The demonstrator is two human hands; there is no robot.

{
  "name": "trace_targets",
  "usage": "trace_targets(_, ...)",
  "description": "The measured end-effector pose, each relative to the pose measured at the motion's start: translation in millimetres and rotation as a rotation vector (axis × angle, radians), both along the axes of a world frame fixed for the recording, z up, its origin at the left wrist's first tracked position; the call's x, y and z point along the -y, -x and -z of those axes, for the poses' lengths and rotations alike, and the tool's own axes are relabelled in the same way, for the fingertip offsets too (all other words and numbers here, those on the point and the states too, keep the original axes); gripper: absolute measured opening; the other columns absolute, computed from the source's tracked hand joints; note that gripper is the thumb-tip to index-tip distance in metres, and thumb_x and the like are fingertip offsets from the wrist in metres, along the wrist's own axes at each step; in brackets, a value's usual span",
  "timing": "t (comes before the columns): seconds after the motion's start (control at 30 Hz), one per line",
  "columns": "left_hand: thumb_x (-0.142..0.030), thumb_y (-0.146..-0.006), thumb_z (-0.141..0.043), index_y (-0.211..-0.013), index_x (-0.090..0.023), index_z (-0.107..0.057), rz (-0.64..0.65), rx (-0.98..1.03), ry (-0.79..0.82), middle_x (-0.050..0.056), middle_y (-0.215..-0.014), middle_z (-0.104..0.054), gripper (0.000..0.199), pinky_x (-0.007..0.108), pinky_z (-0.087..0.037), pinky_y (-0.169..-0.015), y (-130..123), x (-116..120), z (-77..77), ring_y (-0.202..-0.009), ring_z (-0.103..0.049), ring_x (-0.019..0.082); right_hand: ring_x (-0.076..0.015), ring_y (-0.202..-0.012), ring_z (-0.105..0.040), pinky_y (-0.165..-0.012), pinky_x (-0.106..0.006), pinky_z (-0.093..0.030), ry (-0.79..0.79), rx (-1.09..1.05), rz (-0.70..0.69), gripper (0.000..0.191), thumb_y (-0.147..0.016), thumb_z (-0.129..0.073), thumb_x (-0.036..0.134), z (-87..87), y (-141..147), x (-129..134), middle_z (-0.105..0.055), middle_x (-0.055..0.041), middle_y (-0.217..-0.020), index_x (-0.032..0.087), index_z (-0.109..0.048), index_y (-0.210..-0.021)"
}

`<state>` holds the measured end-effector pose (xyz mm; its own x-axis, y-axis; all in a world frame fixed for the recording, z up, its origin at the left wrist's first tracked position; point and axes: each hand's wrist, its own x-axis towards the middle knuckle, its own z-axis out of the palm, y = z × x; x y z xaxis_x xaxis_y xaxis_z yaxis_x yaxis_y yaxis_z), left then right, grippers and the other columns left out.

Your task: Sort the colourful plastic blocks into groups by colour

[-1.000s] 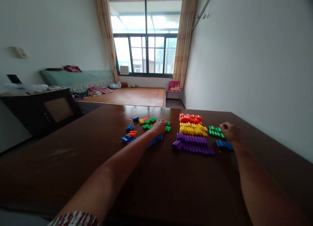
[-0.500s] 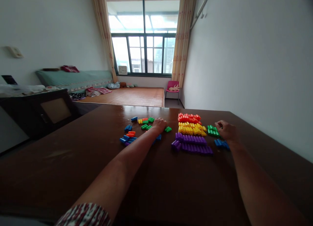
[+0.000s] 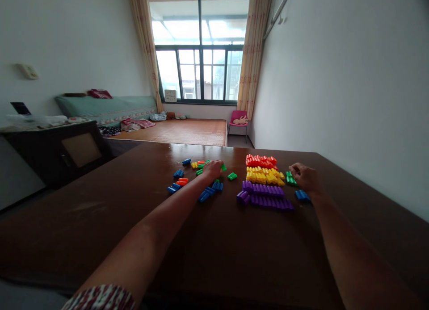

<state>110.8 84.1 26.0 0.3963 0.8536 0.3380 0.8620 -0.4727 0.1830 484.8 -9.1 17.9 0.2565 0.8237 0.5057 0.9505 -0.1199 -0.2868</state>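
Note:
My left hand [image 3: 213, 169] is over the loose pieces on the left, its fingers closed round a green piece [image 3: 224, 167] at its right edge. Another green pair [image 3: 232, 176] lies to its right. Blue pieces [image 3: 210, 191] lie below my left wrist, orange ones [image 3: 182, 182] farther left. My right hand [image 3: 301, 172] is curled at the green group [image 3: 291, 178]; whether its fingers hold anything is hidden. Left of that group are rows of red [image 3: 261, 161], yellow [image 3: 264, 176] and purple pieces [image 3: 268, 196]. Blue pieces [image 3: 302, 195] sit below my right hand.
The dark brown table [image 3: 234, 247] carries all the pieces. Behind it stand a bed [image 3: 187, 130] and a pink chair [image 3: 238, 117]. A dark cabinet [image 3: 50, 144] is at the left, and a white wall [image 3: 342, 86] runs along the right.
My left hand has moved slightly left, and a green piece now shows at its fingers. My right hand has shifted left over the green group, covering part of it. The view has shifted slightly.

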Motion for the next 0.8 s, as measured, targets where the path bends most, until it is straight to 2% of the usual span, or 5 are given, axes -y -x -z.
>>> trace_targets(0.1, -0.019, -0.080, -0.059, -0.106, -0.018, -0.067, 0.065, 0.294, 0.082, 0.007, -0.099, -0.072, 0.027, 0.031, -0.053, -0.081, -15, 6, -7.4, -0.092, -0.068, 0.021, -0.0183, -0.069, -0.064, -0.065, -0.029, -0.047, -0.004, -0.181, -0.197, 0.034, -0.086, -0.050, 0.050, -9.7, 24, 1, -0.071, -0.0072, -0.084, 0.020, -0.065, -0.091)
trace_targets(0.23, -0.016, -0.076, -0.065, -0.101, -0.014, -0.068, 0.353, 0.721, 0.261, 0.006, -0.094, -0.074, 0.025, 0.026, -0.054, -0.079, -49, 30, -7.8, -0.085, -0.068, 0.016, -0.0187, -0.075, -0.066, -0.063, -0.031, -0.055, 0.092, -0.567, -0.547, 0.049, -0.084, -0.054, 0.057, -20.8, 73, 7, -0.070, -0.0085, -0.101, 0.020, -0.060, -0.115)
trace_targets(0.47, -0.019, -0.075, -0.069, -0.098, -0.014, -0.067, 0.469, 0.894, 0.292, 0.005, -0.088, -0.072, 0.024, 0.026, -0.056, -0.076, -69, 58, -5.1, -0.082, -0.068, 0.016, -0.0189, -0.084, -0.066, -0.077, -0.036, -0.059, 0.067, -0.727, -0.815, 0.050, -0.079, -0.063, 0.056, -25.5, 127, 11, -0.070, -0.0044, -0.096, 0.022, -0.066, -0.115)
trace_targets(0.6, -0.022, -0.077, -0.065, -0.104, -0.016, -0.066, 0.409, 0.808, 0.250, 0.006, -0.098, -0.071, 0.028, 0.026, -0.056, -0.075, -40, 65, -17.7, -0.086, -0.068, 0.016, -0.0196, -0.081, -0.066, -0.076, -0.037, -0.058, -0.038, -0.784, -0.656, 0.055, -0.073, -0.066, 0.060, -32.5, 84, 7, -0.070, -0.0062, -0.096, 0.019, -0.067, -0.109)
trace_targets(0.8, -0.032, -0.079, -0.059, -0.103, -0.018, -0.069, 0.221, 0.771, 0.155, 0.004, -0.086, -0.073, 0.030, 0.027, -0.055, -0.067, 33, 59, -16.2, -0.078, -0.068, 0.018, -0.0217, -0.068, -0.066, -0.063, -0.033, -0.054, -0.202, -0.598, 0.092, 0.047, -0.071, -0.068, 0.056, -17.2, -54, 31, -0.071, -0.0121, -0.077, 0.015, -0.068, -0.092)
